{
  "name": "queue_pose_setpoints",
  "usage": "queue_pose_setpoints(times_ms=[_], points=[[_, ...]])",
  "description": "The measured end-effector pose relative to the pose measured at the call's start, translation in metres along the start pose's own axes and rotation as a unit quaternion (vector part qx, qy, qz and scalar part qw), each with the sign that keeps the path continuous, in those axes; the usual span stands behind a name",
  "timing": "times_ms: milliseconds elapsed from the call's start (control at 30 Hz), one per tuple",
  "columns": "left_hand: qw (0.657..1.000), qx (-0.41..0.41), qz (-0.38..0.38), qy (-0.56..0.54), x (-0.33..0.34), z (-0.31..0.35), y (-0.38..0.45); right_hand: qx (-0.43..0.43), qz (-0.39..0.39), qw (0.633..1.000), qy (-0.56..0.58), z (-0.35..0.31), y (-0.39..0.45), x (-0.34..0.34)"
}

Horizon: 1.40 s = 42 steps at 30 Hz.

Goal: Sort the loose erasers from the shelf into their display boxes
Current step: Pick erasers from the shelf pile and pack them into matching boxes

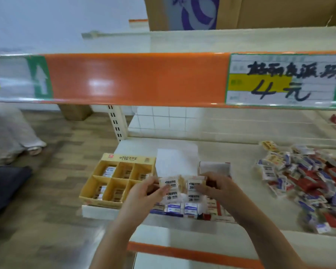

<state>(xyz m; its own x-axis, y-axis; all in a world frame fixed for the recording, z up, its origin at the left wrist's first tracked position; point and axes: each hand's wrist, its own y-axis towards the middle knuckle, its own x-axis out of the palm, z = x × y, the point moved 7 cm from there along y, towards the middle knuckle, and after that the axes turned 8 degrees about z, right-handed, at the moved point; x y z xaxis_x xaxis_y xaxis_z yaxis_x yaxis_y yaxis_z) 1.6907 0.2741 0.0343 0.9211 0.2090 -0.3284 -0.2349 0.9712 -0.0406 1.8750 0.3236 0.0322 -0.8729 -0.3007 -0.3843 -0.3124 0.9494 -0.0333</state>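
Note:
Both my hands hold a small bunch of wrapped white erasers point(182, 188) above the shelf point(241, 158). My left hand point(144, 193) pinches the bunch from the left, and my right hand point(215, 186) grips it from the right. A yellow display box point(113, 178) with several compartments sits at the shelf's left end, hanging over the edge, with a few erasers in its cells. Below my hands lies another box point(184, 209) with blue-white and red erasers in rows, its white lid point(176, 162) standing up. A heap of loose erasers point(306, 179) lies to the right.
The orange rail of the upper shelf point(136, 78) with a handwritten price tag point(283, 80) hangs overhead. A wire grid point(163, 119) backs the shelf. A person's legs point(14, 131) stand on the wooden floor at left. A cardboard box point(260, 10) sits on top.

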Motion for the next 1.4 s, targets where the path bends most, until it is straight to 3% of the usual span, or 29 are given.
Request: queue_pose_setpoints(times_ms=[333, 600, 1033, 1400], points=[[0.993, -0.058, 0.084, -0.067, -0.109, -0.043, -0.002, -0.083, -0.023, 0.992, -0.097, -0.044, 0.049, 0.088], [0.982, -0.046, 0.157, -0.090, -0.167, -0.065, -0.002, -0.062, 0.049, 0.997, -0.010, -0.059, 0.090, 0.132], [0.981, -0.058, 0.155, -0.097, -0.177, -0.081, 0.013, -0.084, 0.100, 0.982, -0.137, -0.065, 0.115, 0.157], [0.979, -0.077, 0.147, -0.117, -0.173, -0.079, 0.018, -0.057, 0.051, 0.978, -0.193, -0.056, 0.119, 0.169]])
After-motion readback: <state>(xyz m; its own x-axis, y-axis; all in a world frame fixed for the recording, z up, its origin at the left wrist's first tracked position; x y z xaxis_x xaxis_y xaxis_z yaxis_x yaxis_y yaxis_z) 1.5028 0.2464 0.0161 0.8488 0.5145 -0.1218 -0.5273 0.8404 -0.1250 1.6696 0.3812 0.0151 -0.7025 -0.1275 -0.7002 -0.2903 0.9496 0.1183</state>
